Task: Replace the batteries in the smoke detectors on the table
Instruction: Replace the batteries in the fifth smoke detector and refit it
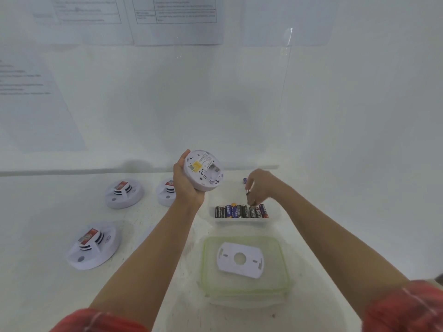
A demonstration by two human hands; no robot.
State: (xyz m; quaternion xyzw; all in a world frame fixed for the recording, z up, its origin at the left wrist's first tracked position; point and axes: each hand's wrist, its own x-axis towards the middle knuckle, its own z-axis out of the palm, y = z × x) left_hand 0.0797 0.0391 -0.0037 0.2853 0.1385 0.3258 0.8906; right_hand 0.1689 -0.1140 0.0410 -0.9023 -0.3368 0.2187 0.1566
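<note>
My left hand (186,185) grips a white smoke detector (203,170) above the table, its back turned toward me with the battery bay open. My right hand (260,186) hovers over the clear container of batteries (241,211) and pinches a small dark battery (248,191) in its fingertips. A loose battery (244,180) lies on the table just beyond that hand. A white mounting plate (240,258) lies on a green-rimmed lid (244,267) in front of the container.
Three more smoke detectors sit on the table to the left: one at the near left (92,245), one farther back (124,192) and one partly behind my left wrist (166,191). Printed sheets (175,10) hang on the white wall behind.
</note>
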